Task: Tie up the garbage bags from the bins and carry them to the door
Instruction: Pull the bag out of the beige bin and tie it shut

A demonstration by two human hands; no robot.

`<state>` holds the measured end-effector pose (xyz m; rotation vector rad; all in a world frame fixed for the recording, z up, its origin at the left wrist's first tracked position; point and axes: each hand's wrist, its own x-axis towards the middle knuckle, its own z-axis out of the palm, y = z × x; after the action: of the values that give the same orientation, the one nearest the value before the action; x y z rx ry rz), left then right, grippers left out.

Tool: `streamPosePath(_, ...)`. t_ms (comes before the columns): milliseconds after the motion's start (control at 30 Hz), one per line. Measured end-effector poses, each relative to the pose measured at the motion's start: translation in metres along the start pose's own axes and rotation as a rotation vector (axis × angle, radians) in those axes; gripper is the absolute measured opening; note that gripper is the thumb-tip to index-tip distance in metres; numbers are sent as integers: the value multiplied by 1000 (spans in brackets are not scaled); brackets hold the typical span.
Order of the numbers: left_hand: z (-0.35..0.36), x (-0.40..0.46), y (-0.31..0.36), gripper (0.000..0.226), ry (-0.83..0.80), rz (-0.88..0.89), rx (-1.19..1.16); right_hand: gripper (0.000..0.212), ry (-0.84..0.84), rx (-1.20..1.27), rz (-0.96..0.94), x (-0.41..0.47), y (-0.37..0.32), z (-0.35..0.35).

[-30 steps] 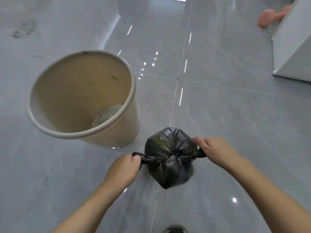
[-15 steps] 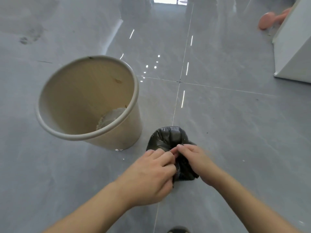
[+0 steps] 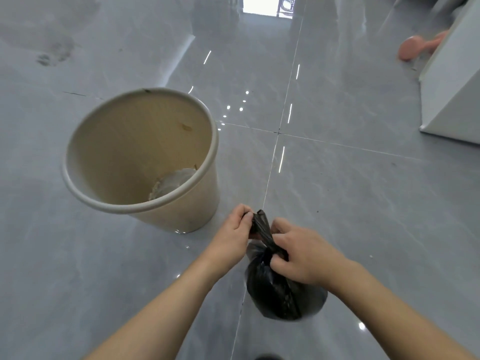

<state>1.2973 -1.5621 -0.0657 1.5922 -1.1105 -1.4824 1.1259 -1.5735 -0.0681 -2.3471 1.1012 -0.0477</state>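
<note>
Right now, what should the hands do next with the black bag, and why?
Probably pull the twisted strip tight to finish the knot. The left hand pinches the strip's end, the right hand grips the neck of the black bag, and the bin has no bag in it.

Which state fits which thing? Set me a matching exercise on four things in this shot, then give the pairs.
Things:
1. garbage bag
2. bin
3. left hand
4. pink object

States:
A. lies on the floor, far right, beside the white cabinet
B. black, neck gathered, hanging above the floor
C. beige, upright, no liner in it
D. pinches the upper end of the bag's twisted neck

Pairs: 1-B, 2-C, 3-D, 4-A

The right hand keeps its grip lower on the neck.
</note>
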Motion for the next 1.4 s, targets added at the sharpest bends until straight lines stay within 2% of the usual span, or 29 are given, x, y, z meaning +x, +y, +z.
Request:
streamPosePath(133,9,5,-15,20,103,-128,-31,14,333,-220,-63,-10,2,8)
streamPosePath(267,12,9,-21,18,104,-307,-38,21,448,-319,-93,-16,7,16)
streamPosePath(367,11,12,-23,13,134,-319,40,16,501,-345,-117,-16,5,16)
streamPosePath(433,6,6,-23,18,169,-244,57,15,453,-248,-52,-14,4,11)
streamPosePath(500,2,-8,-24,38,102,-132,111,13,370,-15,177,-9,3,4)
streamPosePath(567,2,-21,-27,45,-2,-39,351,6,247,277,420,0,6,0)
streamPosePath(633,7,-25,-34,33,-48,51,656,17,142,540,544,8,8,-4)
streamPosePath(733,9,-14,-35,10,38,159,912,27,73,930,493,9,9,-10)
streamPosePath(800,5,-5,-33,9,119,210,966,36,67,1098,412,5,10,-11)
streamPosePath(933,-3,3,-31,10,127,309,1019,28,46,1136,475,0,18,-11)
streamPosePath(1033,-9,8,-31,10,108,275,1051,22,31,1167,579,1,26,-8)
streamPosePath(1133,-7,12,-31,9,96,262,1069,6,-8,1057,678,6,27,-4)
streamPosePath(1267,-4,20,-29,5,129,225,1042,16,27,927,725,7,33,-5)
streamPosePath(1400,-7,29,-20,6,152,142,990,24,-52,1050,715,3,33,-9)
